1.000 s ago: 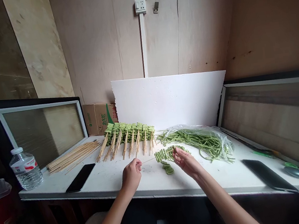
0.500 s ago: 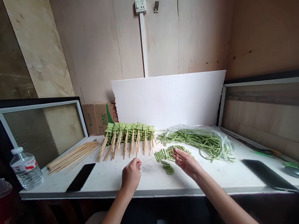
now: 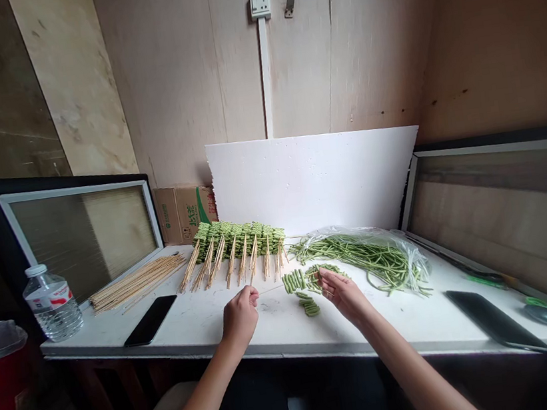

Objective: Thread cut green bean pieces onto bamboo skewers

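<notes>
Your left hand (image 3: 240, 313) pinches the bare end of a thin pale wooden stick (image 3: 271, 291), thumb and finger clamped on it. Stick runs level to the right, above the table, carrying a short row of cut green bean pieces (image 3: 294, 281) set side by side. Your right hand (image 3: 344, 295) is at the stick's right end, fingertips bunched; whether they grip the tip or a bean piece, cannot tell.

Change over the last second: slight. View has shifted a little; your left pinch holds, and the row looks no longer, so the threading seems paused or very slow.

Just below, on the smooth, scuffed white table (image 3: 269, 323), a small loose cluster of bean pieces (image 3: 309, 306). Behind your right fingers, a partly hidden heap of green beans (image 3: 314, 285).

Far right, long, limp, tangled beans (image 3: 361, 257) spill from a crinkled clear plastic bag (image 3: 415, 265). Far left of centre, a knobbly stack of loaded skewers (image 3: 237, 238), straight handles fanned toward you. Farther left, slim bare tan sticks (image 3: 137, 281) lie bundled.
</notes>
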Demonstrator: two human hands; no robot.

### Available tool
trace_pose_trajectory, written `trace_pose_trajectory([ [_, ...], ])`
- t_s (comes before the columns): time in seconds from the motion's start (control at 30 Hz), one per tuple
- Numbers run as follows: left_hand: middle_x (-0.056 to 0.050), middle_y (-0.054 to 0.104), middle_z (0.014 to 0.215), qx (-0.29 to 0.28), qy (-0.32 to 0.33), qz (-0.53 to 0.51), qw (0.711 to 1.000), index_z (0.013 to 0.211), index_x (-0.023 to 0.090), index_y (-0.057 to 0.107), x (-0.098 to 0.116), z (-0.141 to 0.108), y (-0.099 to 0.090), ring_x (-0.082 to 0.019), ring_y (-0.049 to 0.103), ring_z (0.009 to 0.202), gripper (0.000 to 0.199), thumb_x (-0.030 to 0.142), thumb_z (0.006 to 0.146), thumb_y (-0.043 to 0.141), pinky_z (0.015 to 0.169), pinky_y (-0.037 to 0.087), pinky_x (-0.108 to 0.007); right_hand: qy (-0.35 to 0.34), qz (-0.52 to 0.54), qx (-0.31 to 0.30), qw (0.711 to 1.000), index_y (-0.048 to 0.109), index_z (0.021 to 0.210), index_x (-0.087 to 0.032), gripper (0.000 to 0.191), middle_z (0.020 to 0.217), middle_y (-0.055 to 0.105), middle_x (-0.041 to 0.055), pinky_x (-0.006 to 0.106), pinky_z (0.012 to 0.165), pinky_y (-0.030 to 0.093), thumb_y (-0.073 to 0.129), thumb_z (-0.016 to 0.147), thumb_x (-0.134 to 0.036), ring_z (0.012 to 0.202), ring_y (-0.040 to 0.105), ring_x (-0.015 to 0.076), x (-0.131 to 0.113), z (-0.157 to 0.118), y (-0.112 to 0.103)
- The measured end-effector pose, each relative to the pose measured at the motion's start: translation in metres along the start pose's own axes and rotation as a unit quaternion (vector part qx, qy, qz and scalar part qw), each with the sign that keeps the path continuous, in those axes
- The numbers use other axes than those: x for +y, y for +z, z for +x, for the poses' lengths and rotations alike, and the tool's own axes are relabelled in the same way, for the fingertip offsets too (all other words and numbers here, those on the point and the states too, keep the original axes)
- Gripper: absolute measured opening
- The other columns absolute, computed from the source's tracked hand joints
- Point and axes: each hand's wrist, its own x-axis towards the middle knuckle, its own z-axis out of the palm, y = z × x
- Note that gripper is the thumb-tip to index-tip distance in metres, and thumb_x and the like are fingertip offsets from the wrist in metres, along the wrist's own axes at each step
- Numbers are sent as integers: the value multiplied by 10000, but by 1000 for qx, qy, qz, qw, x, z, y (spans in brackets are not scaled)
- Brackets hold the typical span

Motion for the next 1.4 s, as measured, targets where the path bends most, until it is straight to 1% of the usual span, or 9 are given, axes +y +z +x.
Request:
trace_pose_trajectory([
  [0.13, -19, 741, 819, 3, 1, 3, 1000, 933, 228, 632, 0, 0, 0, -186, 706, 785, 274, 7, 867, 483, 683, 440, -240, 15, 56, -2, 998, 789, 1030, -242, 275, 1084, 770, 73, 258, 664, 594, 837, 805, -392, 885, 712, 200, 0, -1, 1],
  [0.27, -19, 744, 823, 5, 6, 7, 1000, 939, 222, 634, 0, 0, 0, -182, 711, 791, 295, -14, 847, 484, 685, 442, -237, 34, 118, -8, 992, 786, 1008, -231, 285, 1006, 769, 43, 201, 616, 585, 899, 763, -321, 805, 699, 146, -2, -3, 3],
  [0.43, -26, 757, 840, 7, 12, 10, 1000, 936, 216, 632, -1, 0, 0, -185, 725, 801, 327, -44, 814, 477, 700, 460, -244, 46, 136, -10, 990, 780, 994, -221, 275, 965, 768, 34, 172, 626, 591, 910, 764, -296, 783, 702, 123, -1, -3, 3],
  [0.63, -29, 777, 895, 8, 32, 8, 999, 958, 219, 614, -2, -1, 0, -190, 747, 862, 381, -76, 793, 439, 721, 490, -249, 51, 152, -2, 987, 784, 985, -217, 269, 944, 775, 24, 173, 630, 593, 915, 757, -274, 775, 702, 121, 1, -2, 4],
  [0.83, -23, 766, 848, 32, 72, 14, 997, 931, 216, 613, -2, -2, 1, -190, 747, 851, 379, -76, 797, 412, 692, 500, -250, 65, 158, -5, 985, 789, 958, -220, 237, 874, 771, 11, 174, 618, 586, 914, 759, -258, 736, 690, 115, -1, -5, 7],
  [0.93, -18, 765, 848, 38, 76, 10, 996, 932, 218, 615, -3, -2, 2, -186, 747, 839, 398, -85, 774, 411, 691, 511, -249, 75, 152, -7, 985, 789, 964, -221, 216, 866, 769, 12, 178, 614, 581, 896, 782, -260, 740, 693, 121, -2, -7, 9],
  [1.1, -13, 765, 857, 57, 78, 1, 995, 944, 219, 617, -6, -1, 3, -180, 744, 839, 409, -91, 763, 421, 726, 524, -255, 84, 165, -4, 983, 788, 953, -240, 188, 935, 774, 10, 180, 608, 573, 883, 797, -284, 775, 691, 124, -4, -10, 13],
  [1.23, -13, 762, 850, 65, 84, 1, 994, 937, 214, 615, -6, -1, 3, -177, 740, 830, 409, -99, 757, 422, 716, 519, -252, 92, 160, 2, 983, 785, 899, -237, 176, 897, 759, 19, 190, 579, 555, 896, 777, -297, 727, 659, 123, -5, -12, 17],
  [1.4, -12, 755, 826, 72, 95, 10, 993, 927, 211, 610, -3, -2, 6, -174, 741, 808, 405, -103, 763, 413, 689, 512, -244, 85, 146, 39, 985, 776, 848, -243, 180, 865, 732, 16, 214, 591, 536, 901, 740, -315, 727, 631, 136, -5, -10, 19],
])
